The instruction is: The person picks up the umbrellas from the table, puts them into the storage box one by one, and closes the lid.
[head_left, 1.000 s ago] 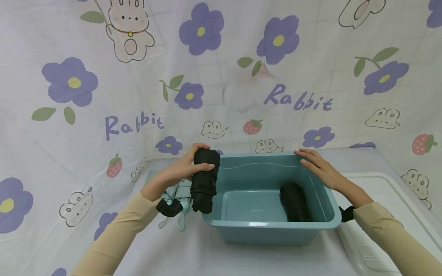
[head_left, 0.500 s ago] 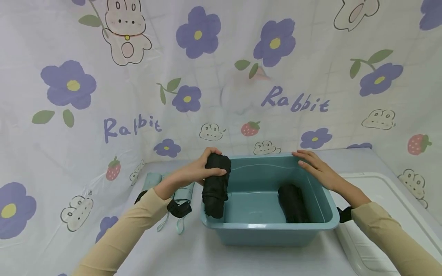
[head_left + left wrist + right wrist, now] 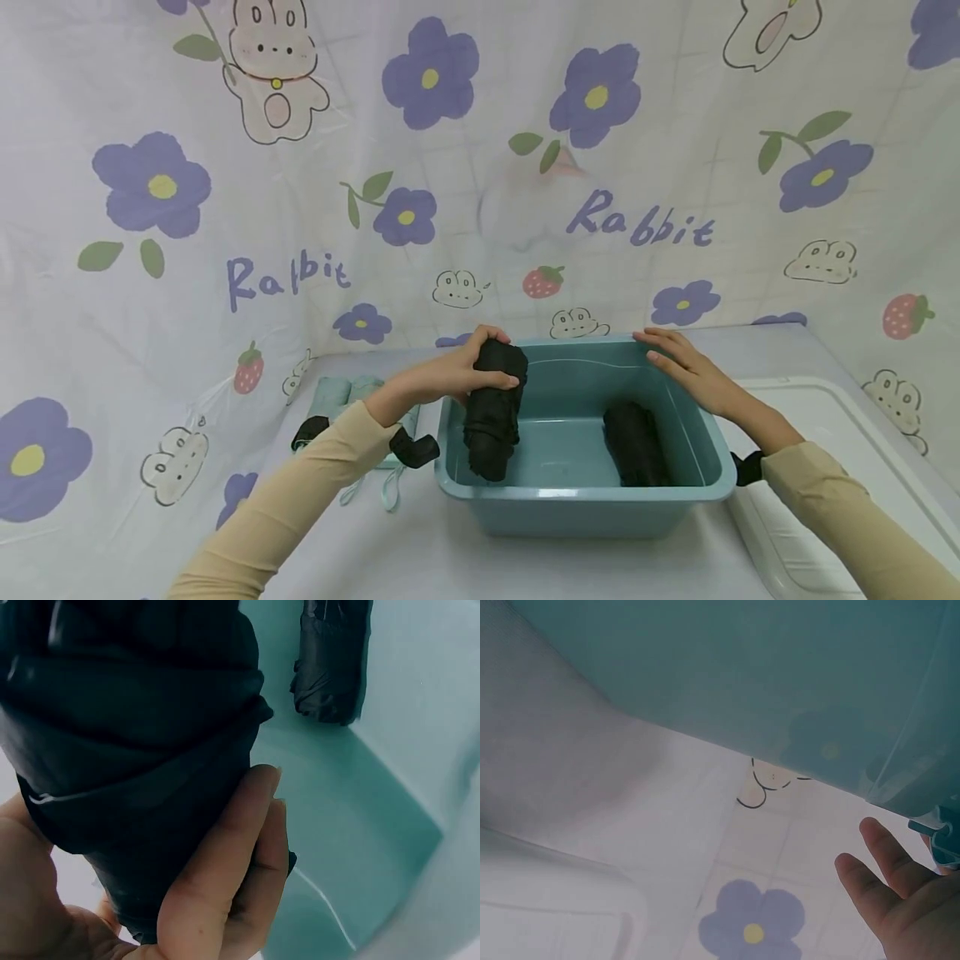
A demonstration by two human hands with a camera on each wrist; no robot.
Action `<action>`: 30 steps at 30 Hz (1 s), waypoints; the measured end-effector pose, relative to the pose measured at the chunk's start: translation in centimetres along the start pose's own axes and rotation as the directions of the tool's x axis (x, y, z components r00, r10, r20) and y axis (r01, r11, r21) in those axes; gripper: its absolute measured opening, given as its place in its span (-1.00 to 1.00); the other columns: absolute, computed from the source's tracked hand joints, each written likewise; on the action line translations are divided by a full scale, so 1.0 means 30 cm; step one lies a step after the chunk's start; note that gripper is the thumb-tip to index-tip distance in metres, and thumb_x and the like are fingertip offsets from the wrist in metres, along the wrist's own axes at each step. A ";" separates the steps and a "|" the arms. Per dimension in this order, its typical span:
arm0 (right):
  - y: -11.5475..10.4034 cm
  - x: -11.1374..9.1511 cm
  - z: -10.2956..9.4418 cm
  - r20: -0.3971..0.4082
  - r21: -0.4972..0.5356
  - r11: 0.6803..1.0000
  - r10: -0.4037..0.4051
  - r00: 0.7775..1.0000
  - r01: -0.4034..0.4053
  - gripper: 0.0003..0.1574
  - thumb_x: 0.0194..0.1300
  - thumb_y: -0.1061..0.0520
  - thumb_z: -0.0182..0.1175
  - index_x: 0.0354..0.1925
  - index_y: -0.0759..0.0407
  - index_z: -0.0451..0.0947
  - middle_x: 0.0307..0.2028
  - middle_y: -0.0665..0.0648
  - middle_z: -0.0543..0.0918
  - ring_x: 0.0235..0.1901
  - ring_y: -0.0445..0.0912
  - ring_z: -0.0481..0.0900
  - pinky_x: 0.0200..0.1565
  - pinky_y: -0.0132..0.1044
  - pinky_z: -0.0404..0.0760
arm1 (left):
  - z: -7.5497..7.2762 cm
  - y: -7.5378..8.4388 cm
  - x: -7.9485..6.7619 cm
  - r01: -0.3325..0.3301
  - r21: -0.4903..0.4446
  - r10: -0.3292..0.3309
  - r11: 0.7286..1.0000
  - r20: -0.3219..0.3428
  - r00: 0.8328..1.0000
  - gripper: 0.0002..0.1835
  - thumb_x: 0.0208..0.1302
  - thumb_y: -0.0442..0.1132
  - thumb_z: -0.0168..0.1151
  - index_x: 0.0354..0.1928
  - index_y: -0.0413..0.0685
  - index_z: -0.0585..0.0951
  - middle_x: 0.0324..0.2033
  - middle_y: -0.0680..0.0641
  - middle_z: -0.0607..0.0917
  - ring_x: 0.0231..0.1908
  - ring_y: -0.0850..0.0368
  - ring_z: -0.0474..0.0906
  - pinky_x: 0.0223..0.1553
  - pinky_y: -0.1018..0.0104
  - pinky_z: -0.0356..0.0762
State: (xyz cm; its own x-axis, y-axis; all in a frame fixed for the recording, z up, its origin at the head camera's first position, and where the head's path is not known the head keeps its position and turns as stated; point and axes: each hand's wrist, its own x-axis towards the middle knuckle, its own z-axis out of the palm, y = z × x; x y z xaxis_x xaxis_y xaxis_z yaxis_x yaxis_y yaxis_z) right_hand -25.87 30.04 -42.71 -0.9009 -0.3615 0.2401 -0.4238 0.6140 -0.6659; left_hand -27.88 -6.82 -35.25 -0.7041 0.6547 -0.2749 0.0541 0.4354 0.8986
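My left hand [image 3: 461, 373] grips a black folded umbrella [image 3: 495, 421], its thumb across the near face and its fingers round the far side. Held tilted, the umbrella is over the left part of a blue plastic tub [image 3: 585, 493]. Inside the tub, a second black umbrella [image 3: 637, 446] lies against the right end; the left wrist view shows that umbrella [image 3: 330, 664] by the tub wall. My right hand [image 3: 693, 371] rests at the tub's back right corner, its fingers fairly straight by the rim. In the right wrist view, two fingers of the right hand [image 3: 915, 907] extend outside the tub.
Light blue folded umbrellas [image 3: 333, 392] with wrist loops lie left of the tub, partly behind my left forearm. A white lid [image 3: 817, 417] lies on the table to the right. A printed curtain [image 3: 495, 208] hangs behind the white table [image 3: 390, 554].
My left hand has carried the black umbrella rightward, from beside the tub's left edge to over its inside. The right hand has stayed at the tub's rim.
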 end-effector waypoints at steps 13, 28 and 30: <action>0.021 0.000 0.007 -0.010 -0.002 1.000 -0.009 1.000 0.009 -0.41 0.48 0.01 -0.21 0.36 0.20 0.13 0.35 0.35 0.05 0.30 0.35 0.01 0.09 0.47 0.02 | 0.050 0.003 0.057 -0.013 0.053 0.011 0.998 0.046 0.999 -0.41 0.21 -0.03 0.21 0.14 0.28 0.08 0.14 -0.18 0.20 -0.14 -0.05 0.53 -0.36 0.05 0.60; 0.013 -0.002 0.007 -0.009 -0.005 1.000 0.000 1.000 0.000 -0.42 0.47 0.01 -0.20 0.36 0.18 0.13 0.35 0.34 0.05 0.31 0.34 0.01 0.10 0.47 0.00 | 0.111 0.016 0.123 -0.023 0.013 0.022 1.000 0.074 0.997 -0.42 0.23 -0.09 0.18 0.16 0.19 0.07 0.11 -0.18 0.21 -0.09 -0.07 0.47 -0.33 0.06 0.59; 0.012 -0.001 0.006 -0.008 -0.005 1.000 0.001 1.000 -0.001 -0.42 0.47 0.01 -0.20 0.36 0.18 0.13 0.36 0.34 0.05 0.31 0.34 0.01 0.10 0.47 0.00 | 0.118 0.015 0.130 -0.028 -0.002 0.028 1.000 0.070 0.997 -0.42 0.23 -0.09 0.18 0.14 0.18 0.07 0.10 -0.18 0.21 -0.10 -0.06 0.47 -0.33 0.07 0.60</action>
State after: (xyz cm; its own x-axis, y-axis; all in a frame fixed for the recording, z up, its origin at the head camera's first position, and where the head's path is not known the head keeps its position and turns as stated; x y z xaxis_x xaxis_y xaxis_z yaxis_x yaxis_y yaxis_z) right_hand -25.99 30.14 -43.09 -0.9020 -0.3555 0.2450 -0.4234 0.6176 -0.6627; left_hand -28.09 -1.89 -37.13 -0.6510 0.7082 -0.2732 0.0723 0.4162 0.9064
